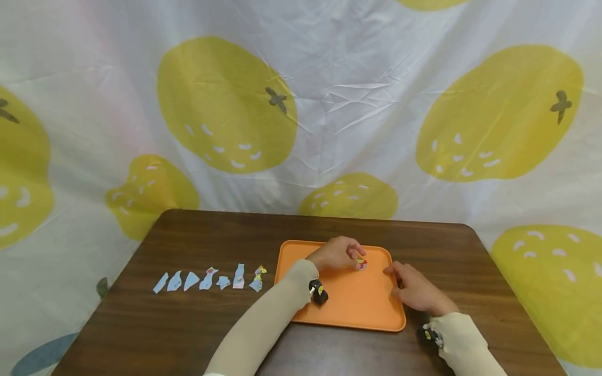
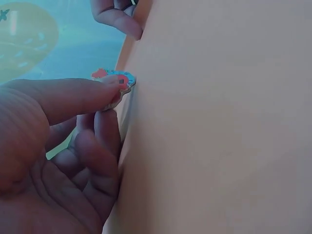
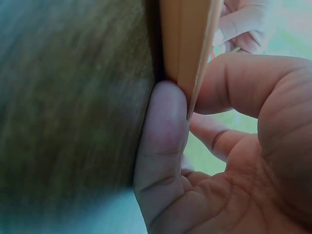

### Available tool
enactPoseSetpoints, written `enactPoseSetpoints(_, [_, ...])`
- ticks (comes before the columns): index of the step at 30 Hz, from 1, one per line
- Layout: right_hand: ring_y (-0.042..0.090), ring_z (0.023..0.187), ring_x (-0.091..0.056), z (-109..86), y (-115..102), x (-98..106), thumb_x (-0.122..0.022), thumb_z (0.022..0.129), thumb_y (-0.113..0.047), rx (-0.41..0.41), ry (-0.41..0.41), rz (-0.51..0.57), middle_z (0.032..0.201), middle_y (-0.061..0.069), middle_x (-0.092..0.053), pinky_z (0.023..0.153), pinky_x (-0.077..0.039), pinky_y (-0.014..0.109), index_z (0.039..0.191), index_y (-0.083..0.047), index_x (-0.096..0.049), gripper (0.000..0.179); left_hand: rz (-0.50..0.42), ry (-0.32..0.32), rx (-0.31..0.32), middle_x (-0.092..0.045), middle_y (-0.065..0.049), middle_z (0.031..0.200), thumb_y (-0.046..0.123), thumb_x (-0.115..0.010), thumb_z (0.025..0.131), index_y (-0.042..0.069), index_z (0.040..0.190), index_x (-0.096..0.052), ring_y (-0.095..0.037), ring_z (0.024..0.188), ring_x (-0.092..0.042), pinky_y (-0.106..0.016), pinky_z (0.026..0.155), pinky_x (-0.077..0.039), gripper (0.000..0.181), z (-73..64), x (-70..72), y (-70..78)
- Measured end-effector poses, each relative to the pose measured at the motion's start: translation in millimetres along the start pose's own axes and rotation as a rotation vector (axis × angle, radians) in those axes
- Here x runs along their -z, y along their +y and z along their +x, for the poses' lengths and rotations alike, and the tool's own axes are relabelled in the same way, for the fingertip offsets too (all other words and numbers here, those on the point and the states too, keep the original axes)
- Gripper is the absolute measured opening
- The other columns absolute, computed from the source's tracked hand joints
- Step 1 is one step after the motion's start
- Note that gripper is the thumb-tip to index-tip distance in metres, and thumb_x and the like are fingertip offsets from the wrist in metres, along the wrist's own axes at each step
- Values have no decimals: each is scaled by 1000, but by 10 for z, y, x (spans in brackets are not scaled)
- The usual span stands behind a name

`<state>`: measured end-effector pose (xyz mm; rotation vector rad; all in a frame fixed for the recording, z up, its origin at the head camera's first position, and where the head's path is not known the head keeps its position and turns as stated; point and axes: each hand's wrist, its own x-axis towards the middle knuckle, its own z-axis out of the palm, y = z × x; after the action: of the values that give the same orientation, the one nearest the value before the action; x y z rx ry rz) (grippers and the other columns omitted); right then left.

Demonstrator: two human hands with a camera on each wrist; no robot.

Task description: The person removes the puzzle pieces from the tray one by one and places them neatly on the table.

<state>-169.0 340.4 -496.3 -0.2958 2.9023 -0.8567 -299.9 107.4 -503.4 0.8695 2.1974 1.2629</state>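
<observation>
Between the thumb and a finger of my left hand (image 1: 335,254) is a small flat piece (image 1: 361,265), coloured red, yellow and pale. The left wrist view brings this piece (image 2: 129,81) closer: red and blue on its face, a scalloped edge, held low beside the orange surface. It is over the far right part of an orange tray (image 1: 355,308). My right hand (image 1: 417,288) holds that tray by its right side. In the right wrist view the tray's wall (image 3: 187,39) lies between one digit on the outside and another on the inside.
Left of the tray, a row of several pale blue cut pieces (image 1: 191,281) lies on the dark wooden table (image 1: 211,235). The one closest to the tray, a taller piece (image 1: 258,279), has yellow on it. A white curtain with yellow fruit prints (image 1: 357,130) hangs behind the table.
</observation>
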Motion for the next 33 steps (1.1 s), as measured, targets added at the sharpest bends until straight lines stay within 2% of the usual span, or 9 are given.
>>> enactPoseSetpoints(6, [21, 98, -57, -3, -14, -12, -74, 82, -4, -1, -4, 6, 107, 10, -63, 79, -50, 33, 121, -5, -63, 40, -1, -42, 27, -70, 4, 90, 10, -83, 91, 16, 103, -81, -9, 77, -59, -22, 67, -50, 14, -58, 36, -32])
enactPoseSetpoints(12, [22, 98, -58, -17, -8, -37, -74, 82, -3, 9, -4, 11, 107, 11, -63, 80, -50, 35, 121, -5, -63, 41, -48, -94, -5, -71, 3, 96, 10, -80, 94, 15, 103, -76, -12, 72, -59, -25, 62, -51, 11, -156, 75, -45])
enactPoseSetpoints(16, [23, 99, -59, -5, 7, -41, -73, 82, -3, 4, -3, 6, 109, 12, -64, 82, -51, 37, 122, -4, -63, 41, -80, -93, -35, -71, 3, 101, 8, -77, 94, 15, 107, -73, -12, 73, -59, -26, 60, -50, 15, -202, 109, -44])
enactPoseSetpoints(23, [26, 102, -59, 2, -6, -26, -73, 83, -5, -12, -15, -18, 112, 13, -64, 87, -52, 42, 123, -5, -63, 41, -214, -62, -21, -73, 0, 103, 5, -77, 91, 18, 113, -76, -16, 75, -66, -31, 60, -55, 26, -252, 146, -50])
enactPoseSetpoints(28, [25, 100, -58, -38, -29, -9, -75, 82, -5, -9, -7, -9, 111, 13, -64, 84, -50, 40, 122, -4, -64, 42, -229, -50, -38, -76, -1, 100, 15, -81, 94, 14, 120, -75, -16, 79, -74, -34, 65, -59, 26, -305, 175, -10])
enactPoseSetpoints(33, [26, 100, -58, -27, -55, 31, -75, 82, -4, 3, -13, -1, 112, 14, -63, 84, -50, 41, 124, -3, -63, 43, -240, -43, -49, -75, -3, 98, 17, -81, 94, 8, 131, -71, -20, 82, -78, -32, 69, -60, 39, -395, 247, 73])
